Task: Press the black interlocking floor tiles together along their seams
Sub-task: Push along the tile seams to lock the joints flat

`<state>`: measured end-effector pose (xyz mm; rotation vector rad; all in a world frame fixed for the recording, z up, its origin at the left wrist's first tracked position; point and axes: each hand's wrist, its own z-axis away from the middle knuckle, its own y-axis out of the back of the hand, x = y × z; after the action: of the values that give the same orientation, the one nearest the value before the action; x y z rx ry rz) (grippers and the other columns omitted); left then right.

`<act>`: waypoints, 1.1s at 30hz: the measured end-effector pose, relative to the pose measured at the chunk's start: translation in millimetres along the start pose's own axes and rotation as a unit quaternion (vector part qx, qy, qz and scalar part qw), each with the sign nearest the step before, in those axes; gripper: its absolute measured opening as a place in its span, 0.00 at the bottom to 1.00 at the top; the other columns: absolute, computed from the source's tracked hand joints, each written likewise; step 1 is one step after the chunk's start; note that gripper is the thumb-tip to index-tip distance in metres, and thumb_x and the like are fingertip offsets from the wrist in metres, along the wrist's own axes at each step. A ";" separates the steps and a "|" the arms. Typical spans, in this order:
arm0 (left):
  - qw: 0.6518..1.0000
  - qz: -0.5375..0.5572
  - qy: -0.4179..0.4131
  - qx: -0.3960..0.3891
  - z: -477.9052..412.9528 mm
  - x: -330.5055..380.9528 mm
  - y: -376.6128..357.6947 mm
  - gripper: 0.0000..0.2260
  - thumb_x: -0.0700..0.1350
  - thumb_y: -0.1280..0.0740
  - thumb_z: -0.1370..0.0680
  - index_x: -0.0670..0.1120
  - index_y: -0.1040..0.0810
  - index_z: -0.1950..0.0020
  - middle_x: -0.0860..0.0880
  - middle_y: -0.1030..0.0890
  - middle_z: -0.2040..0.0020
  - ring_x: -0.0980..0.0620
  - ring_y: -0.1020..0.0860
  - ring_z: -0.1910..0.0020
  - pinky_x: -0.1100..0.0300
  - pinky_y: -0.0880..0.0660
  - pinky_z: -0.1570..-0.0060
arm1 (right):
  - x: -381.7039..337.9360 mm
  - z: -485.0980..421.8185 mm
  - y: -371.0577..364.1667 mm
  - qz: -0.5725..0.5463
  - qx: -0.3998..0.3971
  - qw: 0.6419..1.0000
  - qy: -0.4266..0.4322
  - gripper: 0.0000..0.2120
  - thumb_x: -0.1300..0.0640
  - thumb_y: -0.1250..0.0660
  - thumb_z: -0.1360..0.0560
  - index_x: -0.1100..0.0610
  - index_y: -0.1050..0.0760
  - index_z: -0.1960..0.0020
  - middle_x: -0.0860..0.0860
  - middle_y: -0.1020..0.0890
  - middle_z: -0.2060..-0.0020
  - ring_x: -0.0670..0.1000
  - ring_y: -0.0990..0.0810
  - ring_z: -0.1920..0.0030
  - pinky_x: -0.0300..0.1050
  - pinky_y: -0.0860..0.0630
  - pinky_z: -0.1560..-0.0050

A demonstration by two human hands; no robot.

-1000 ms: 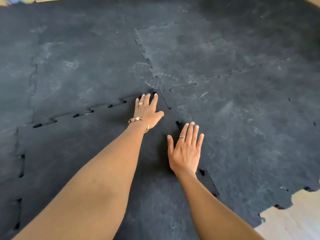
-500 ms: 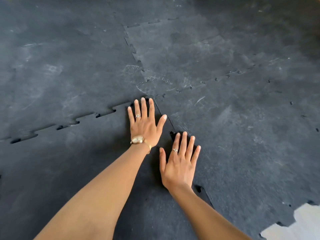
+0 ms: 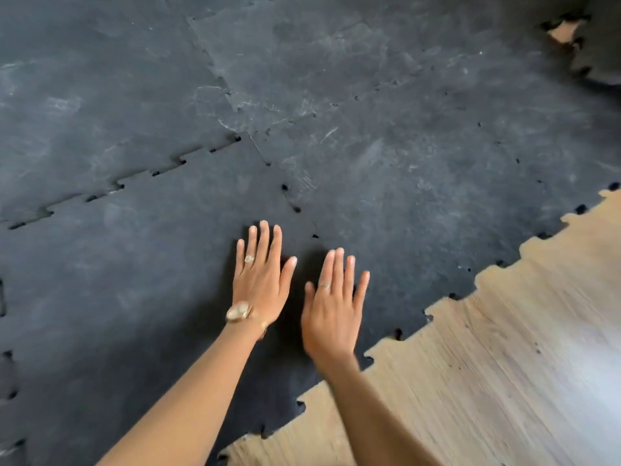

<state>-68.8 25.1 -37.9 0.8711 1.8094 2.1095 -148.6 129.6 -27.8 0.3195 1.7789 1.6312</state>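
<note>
Black interlocking floor tiles (image 3: 386, 169) cover most of the floor, joined by toothed seams. One seam (image 3: 289, 196) runs down from the tile corner toward my hands; small gaps show along it. My left hand (image 3: 260, 280) lies flat, fingers spread, on the near tile just left of that seam. It wears a ring and a gold wristwatch. My right hand (image 3: 332, 304) is flat beside it, fingers together, over the seam's lower stretch, slightly blurred. Another seam (image 3: 134, 178) with open notches runs off to the left.
Bare light wooden floor (image 3: 504, 348) shows at the lower right beyond the tiles' jagged toothed edge (image 3: 426, 314). At the top right a small gap (image 3: 564, 31) exposes wood beside a lifted dark tile (image 3: 601, 55). Further notched seams sit at the far left.
Both hands have moved back along the seam toward me, and the view has swung right, so the wooden floor now fills the lower right. The hands stay flat.
</note>
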 end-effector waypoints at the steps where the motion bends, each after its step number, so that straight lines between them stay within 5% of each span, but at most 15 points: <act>1: 1.000 -0.006 -0.011 0.003 12.3 4.2 -3.5 0.28 0.56 0.53 0.17 0.43 0.44 0.21 0.41 0.45 0.21 0.43 0.49 0.21 0.46 0.53 0.23 | -3.2 23.5 -5.3 0.001 0.006 1.000 -0.010 0.29 0.49 0.49 0.19 0.64 0.42 0.23 0.60 0.40 0.23 0.58 0.43 0.22 0.60 0.51 0.24; 9: 0.981 -0.005 -0.185 -0.057 -9.3 7.9 14.6 0.23 0.47 0.41 0.17 0.47 0.38 0.22 0.44 0.44 0.21 0.43 0.47 0.21 0.48 0.50 0.23 | 12.2 30.4 -2.9 0.003 -0.003 1.000 -0.021 0.28 0.49 0.50 0.17 0.62 0.49 0.22 0.57 0.48 0.22 0.55 0.49 0.21 0.52 0.54 0.21; 14: 0.952 -0.043 -0.300 -0.036 -9.9 16.3 9.8 0.21 0.40 0.37 0.20 0.48 0.30 0.26 0.42 0.34 0.24 0.40 0.37 0.24 0.44 0.41 0.26 | 12.7 33.4 -12.6 0.002 -0.009 1.000 -0.027 0.29 0.48 0.56 0.17 0.63 0.52 0.21 0.57 0.51 0.21 0.55 0.55 0.21 0.53 0.58 0.23; 18: 0.947 -0.071 -0.313 -0.013 -7.6 11.4 3.5 0.21 0.42 0.38 0.21 0.47 0.30 0.26 0.42 0.32 0.25 0.40 0.35 0.25 0.43 0.37 0.28 | 15.0 30.4 -14.0 0.009 -0.016 1.000 -0.018 0.29 0.48 0.56 0.18 0.63 0.51 0.22 0.58 0.50 0.22 0.56 0.54 0.21 0.53 0.56 0.24; 23: 0.952 -0.097 -0.288 -0.018 -2.1 23.5 6.7 0.25 0.41 0.32 0.25 0.47 0.29 0.27 0.44 0.30 0.26 0.41 0.34 0.26 0.43 0.35 0.29 | 14.4 27.6 -6.0 -0.010 -0.065 0.998 -0.014 0.29 0.47 0.57 0.17 0.60 0.62 0.21 0.55 0.59 0.21 0.53 0.66 0.23 0.50 0.69 0.23; 26: 0.954 -0.135 -0.265 -0.047 1.0 24.6 6.3 0.30 0.43 0.33 0.23 0.49 0.38 0.22 0.44 0.39 0.22 0.42 0.41 0.23 0.47 0.44 0.25 | 9.8 15.4 9.0 -0.030 -0.039 0.998 -0.041 0.26 0.52 0.50 0.17 0.61 0.43 0.22 0.58 0.40 0.23 0.56 0.47 0.21 0.51 0.59 0.22; 28: 0.958 -0.126 -0.251 -0.066 5.1 20.9 0.8 0.30 0.43 0.41 0.19 0.51 0.50 0.20 0.47 0.51 0.19 0.45 0.52 0.20 0.51 0.55 0.24 | 8.9 -4.9 27.5 -0.087 0.029 0.992 -0.085 0.20 0.55 0.47 0.20 0.62 0.22 0.38 0.60 0.19 0.40 0.61 0.25 0.36 0.55 0.38 0.28; 29: 0.959 -0.116 -0.249 -0.071 6.5 18.5 1.2 0.29 0.43 0.44 0.18 0.51 0.53 0.19 0.48 0.54 0.19 0.45 0.55 0.20 0.52 0.58 0.24 | 9.1 -20.1 36.6 -0.124 0.067 0.985 -0.097 0.17 0.56 0.45 0.20 0.61 0.20 0.43 0.59 0.16 0.48 0.62 0.22 0.42 0.55 0.32 0.35; 30: 0.959 -0.102 -0.255 -0.069 6.6 16.9 2.8 0.27 0.44 0.47 0.17 0.49 0.54 0.20 0.48 0.54 0.19 0.46 0.54 0.20 0.53 0.58 0.24 | 10.6 -37.0 42.3 -0.148 0.090 0.980 -0.099 0.15 0.56 0.44 0.19 0.60 0.21 0.41 0.59 0.16 0.48 0.61 0.23 0.41 0.55 0.31 0.38; 33: 0.980 -0.002 -0.199 -0.014 -2.2 10.9 18.2 0.25 0.46 0.45 0.17 0.43 0.45 0.20 0.43 0.43 0.21 0.45 0.42 0.22 0.53 0.45 0.24 | 7.8 -85.0 39.2 -0.124 0.113 0.983 -0.072 0.22 0.52 0.46 0.17 0.61 0.35 0.26 0.58 0.31 0.27 0.59 0.42 0.24 0.55 0.44 0.24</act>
<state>-75.0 25.3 -17.5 1.1820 1.5654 1.7903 -218.3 75.3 4.3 0.2975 1.8162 1.2061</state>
